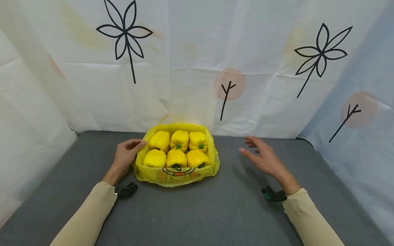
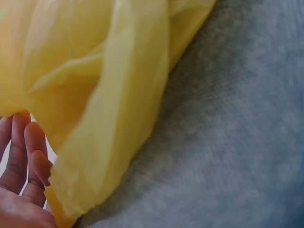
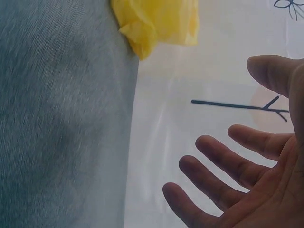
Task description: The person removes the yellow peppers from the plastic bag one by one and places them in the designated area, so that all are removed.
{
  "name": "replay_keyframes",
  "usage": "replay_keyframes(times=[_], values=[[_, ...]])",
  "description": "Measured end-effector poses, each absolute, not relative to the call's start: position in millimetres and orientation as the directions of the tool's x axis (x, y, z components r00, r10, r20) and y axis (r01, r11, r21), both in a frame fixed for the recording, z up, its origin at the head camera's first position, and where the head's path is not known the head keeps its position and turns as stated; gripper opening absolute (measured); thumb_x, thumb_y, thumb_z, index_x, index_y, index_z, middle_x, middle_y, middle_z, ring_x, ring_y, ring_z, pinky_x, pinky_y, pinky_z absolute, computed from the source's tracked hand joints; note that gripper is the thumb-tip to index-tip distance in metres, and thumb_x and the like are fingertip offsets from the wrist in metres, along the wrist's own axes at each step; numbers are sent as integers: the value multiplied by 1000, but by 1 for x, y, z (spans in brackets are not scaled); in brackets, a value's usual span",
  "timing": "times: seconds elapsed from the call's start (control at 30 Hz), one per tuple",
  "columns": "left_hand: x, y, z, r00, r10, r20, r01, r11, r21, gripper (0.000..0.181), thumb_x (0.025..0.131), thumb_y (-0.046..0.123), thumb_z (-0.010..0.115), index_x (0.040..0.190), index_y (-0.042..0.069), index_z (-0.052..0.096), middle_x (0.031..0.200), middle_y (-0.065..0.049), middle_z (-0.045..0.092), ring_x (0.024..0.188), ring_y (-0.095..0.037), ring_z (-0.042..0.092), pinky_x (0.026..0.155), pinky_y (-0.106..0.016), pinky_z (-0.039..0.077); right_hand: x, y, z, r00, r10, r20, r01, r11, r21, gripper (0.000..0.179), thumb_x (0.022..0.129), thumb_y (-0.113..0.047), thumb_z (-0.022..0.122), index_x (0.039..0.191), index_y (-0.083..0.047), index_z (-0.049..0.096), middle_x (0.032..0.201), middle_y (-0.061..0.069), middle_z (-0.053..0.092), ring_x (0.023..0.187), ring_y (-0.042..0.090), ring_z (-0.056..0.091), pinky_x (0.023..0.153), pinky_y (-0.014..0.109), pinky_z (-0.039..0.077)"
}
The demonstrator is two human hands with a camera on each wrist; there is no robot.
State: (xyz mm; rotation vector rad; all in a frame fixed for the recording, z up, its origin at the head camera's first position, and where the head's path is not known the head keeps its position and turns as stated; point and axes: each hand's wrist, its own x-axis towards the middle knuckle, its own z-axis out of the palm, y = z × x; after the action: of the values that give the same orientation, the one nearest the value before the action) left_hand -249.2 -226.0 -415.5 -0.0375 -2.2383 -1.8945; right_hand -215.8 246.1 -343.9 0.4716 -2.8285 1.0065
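Observation:
A yellow plastic bag (image 1: 178, 179) sits on the grey table with its mouth spread wide. Inside, several yellow bell peppers (image 1: 176, 159) lie in two rows, some with green stems showing. My left hand (image 1: 124, 155) is at the bag's left rim, thumb and forefinger pinching its edge. In the left wrist view, the bag's loose side (image 2: 118, 109) covers part of that hand, with the fingertips (image 2: 20, 118) right at the plastic. To the right of the bag, my right hand (image 1: 264, 159) hovers apart from it, fingers spread and holding nothing.
The grey table (image 1: 197, 218) reaches back to a white curtain (image 1: 191, 51) with black flower and twig drawings. More curtain hangs at both sides. Each wrist wears a dark band, the left band (image 1: 125, 190) and the right band (image 1: 274, 195).

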Motion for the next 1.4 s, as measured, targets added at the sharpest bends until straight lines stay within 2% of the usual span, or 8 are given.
replay_keyframes(times=[0.33,0.63,0.9,1.1,1.4], values=[[-254,-228,-425,-966,-122,230,215,121,969,29,97,24,73,112,0,72,91,11,69,83,-8,64,71,-18,55,-209,231,-341,-930,-309,202,-358,624,-694,57,102,-31,65,150,-6,45,140,21,54,126,41,54,103,59,44],[-254,-229,-430,-964,-114,240,227,114,967,34,97,24,73,114,-5,70,90,10,69,81,-8,65,70,-20,56,-217,213,-335,-921,-357,155,-337,532,-777,60,98,-32,71,148,-8,48,140,17,56,126,37,55,104,54,45],[-255,-230,-430,-961,-103,258,246,114,963,33,97,24,72,113,-5,71,91,9,69,81,-9,64,70,-20,56,-228,183,-325,-864,-479,156,-407,481,-777,62,95,-27,75,146,-4,50,137,18,57,123,39,56,103,54,47],[-255,-230,-429,-964,-107,242,231,111,967,28,97,24,73,111,0,72,91,9,69,82,-8,64,70,-19,56,-237,167,-324,-838,-523,159,-438,468,-767,65,93,-29,77,145,-2,50,139,19,56,123,39,56,105,54,44],[-255,-230,-429,-964,-101,246,235,113,965,33,97,25,73,112,-4,71,91,8,69,81,-9,63,70,-19,56,-245,156,-328,-827,-551,115,-433,493,-755,71,90,-27,79,148,-1,47,142,19,54,128,36,54,108,51,43]])
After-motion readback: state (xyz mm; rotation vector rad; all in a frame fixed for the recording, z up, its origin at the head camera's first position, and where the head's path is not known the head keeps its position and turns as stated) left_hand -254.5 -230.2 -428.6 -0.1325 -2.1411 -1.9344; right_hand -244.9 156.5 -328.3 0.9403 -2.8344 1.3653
